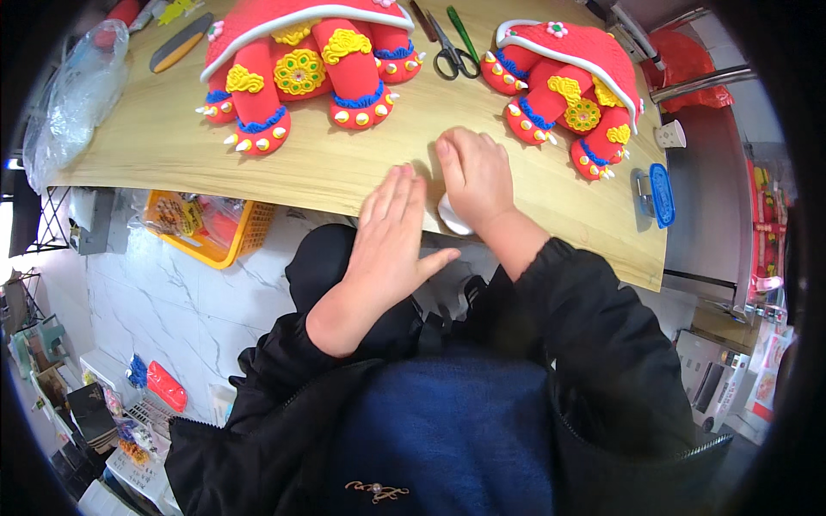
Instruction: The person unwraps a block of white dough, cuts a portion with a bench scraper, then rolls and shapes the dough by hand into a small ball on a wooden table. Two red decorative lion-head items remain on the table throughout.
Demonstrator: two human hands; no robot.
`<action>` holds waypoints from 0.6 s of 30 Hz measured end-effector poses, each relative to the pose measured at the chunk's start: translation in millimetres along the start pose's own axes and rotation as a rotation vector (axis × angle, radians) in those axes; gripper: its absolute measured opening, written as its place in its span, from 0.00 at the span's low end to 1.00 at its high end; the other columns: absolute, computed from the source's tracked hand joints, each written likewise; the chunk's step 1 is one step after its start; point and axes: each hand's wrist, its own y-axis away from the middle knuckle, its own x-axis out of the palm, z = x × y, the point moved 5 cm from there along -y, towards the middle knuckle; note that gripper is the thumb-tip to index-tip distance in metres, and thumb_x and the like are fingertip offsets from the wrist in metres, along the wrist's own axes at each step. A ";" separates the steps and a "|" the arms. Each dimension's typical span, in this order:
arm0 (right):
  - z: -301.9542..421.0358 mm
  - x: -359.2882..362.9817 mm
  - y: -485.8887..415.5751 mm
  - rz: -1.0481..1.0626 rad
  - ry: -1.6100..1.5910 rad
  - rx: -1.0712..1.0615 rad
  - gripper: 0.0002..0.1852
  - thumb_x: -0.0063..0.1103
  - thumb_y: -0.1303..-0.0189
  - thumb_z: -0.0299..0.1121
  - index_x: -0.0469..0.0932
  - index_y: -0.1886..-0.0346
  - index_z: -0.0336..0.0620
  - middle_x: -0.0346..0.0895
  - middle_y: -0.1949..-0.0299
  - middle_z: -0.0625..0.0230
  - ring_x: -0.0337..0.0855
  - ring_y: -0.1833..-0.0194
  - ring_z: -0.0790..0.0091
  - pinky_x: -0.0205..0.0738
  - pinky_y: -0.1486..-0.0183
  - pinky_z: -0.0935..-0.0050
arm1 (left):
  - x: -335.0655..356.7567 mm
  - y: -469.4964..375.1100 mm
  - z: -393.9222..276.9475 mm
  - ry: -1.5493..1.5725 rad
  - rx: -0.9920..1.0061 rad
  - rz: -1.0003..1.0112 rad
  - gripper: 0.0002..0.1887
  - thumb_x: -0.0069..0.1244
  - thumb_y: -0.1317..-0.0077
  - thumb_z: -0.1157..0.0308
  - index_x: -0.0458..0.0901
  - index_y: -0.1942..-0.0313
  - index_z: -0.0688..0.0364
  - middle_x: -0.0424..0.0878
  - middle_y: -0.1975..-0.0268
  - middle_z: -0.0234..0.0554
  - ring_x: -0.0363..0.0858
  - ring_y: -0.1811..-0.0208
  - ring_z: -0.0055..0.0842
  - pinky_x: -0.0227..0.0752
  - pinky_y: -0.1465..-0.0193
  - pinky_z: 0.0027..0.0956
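Note:
My left hand (pixel 390 232) is held flat over the front edge of the table (pixel 555 213), fingers straight and thumb spread, with nothing visible in it. Beside it, my right hand (pixel 479 171) has its fingers curled down near the tabletop; whatever may be inside them is hidden. A smooth white rounded piece (pixel 453 218) lies at the table edge, partly covered by the right hand. Beyond my hands stand two red modelled four-legged figures, a left one (pixel 258 45) and a right one (pixel 597 51). Both have blue frills, yellow ornaments and white pointed claws.
Black-handled scissors (pixel 452 61) and a green-handled tool (pixel 461 32) lie between the figures. A craft knife-like tool (pixel 182 44) and clear plastic wrap (pixel 84 97) are at left. A paper cup (pixel 671 134) and a blue-lidded container (pixel 659 195) sit right. Below is a yellow basket (pixel 251 229).

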 end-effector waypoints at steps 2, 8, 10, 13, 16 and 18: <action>-12.3 7.0 -14.3 0.041 0.037 0.061 0.15 0.47 0.35 0.43 0.77 0.68 0.44 0.79 0.71 0.59 0.77 0.63 0.53 0.64 0.59 0.55 | 3.6 4.1 2.0 -0.206 -0.055 -0.071 0.48 0.52 0.41 0.43 0.56 0.35 0.76 0.53 0.29 0.63 0.46 0.25 0.45 0.42 0.26 0.45; -41.9 16.3 -34.5 -0.018 -0.205 0.332 0.19 0.40 0.30 0.45 0.79 0.59 0.43 0.80 0.69 0.55 0.78 0.62 0.53 0.70 0.54 0.57 | 4.2 -43.6 -22.2 -0.033 -0.106 -0.207 0.42 0.46 0.36 0.43 0.62 0.37 0.73 0.62 0.34 0.62 0.55 0.29 0.44 0.46 0.28 0.44; -47.2 12.8 -27.3 0.033 -0.782 0.532 0.21 0.40 0.29 0.49 0.77 0.53 0.43 0.80 0.62 0.58 0.78 0.57 0.61 0.71 0.55 0.61 | 7.0 -56.8 -17.4 0.530 -0.162 -0.043 0.31 0.49 0.34 0.53 0.67 0.40 0.69 0.76 0.45 0.57 0.73 0.41 0.43 0.63 0.36 0.41; -31.7 -8.7 -2.7 0.254 -1.109 0.661 0.25 0.40 0.30 0.51 0.72 0.43 0.42 0.78 0.49 0.64 0.74 0.48 0.71 0.67 0.49 0.69 | 8.8 -51.3 -28.2 1.191 -0.105 0.005 0.27 0.54 0.37 0.63 0.69 0.42 0.67 0.79 0.51 0.53 0.78 0.52 0.42 0.71 0.46 0.39; -12.5 -46.5 4.1 0.282 -0.832 0.416 0.28 0.41 0.31 0.54 0.71 0.41 0.40 0.79 0.50 0.63 0.72 0.45 0.71 0.61 0.40 0.68 | 16.6 -44.5 -36.1 0.784 -0.121 0.041 0.19 0.55 0.47 0.73 0.78 0.53 0.63 0.82 0.59 0.54 0.80 0.56 0.46 0.73 0.53 0.43; 5.8 -38.6 13.3 0.212 -0.451 0.302 0.26 0.42 0.32 0.52 0.75 0.46 0.41 0.80 0.53 0.60 0.75 0.47 0.60 0.65 0.42 0.63 | 21.7 -46.9 -37.4 0.478 -0.090 0.106 0.16 0.54 0.49 0.75 0.80 0.58 0.62 0.83 0.63 0.56 0.79 0.56 0.47 0.73 0.54 0.45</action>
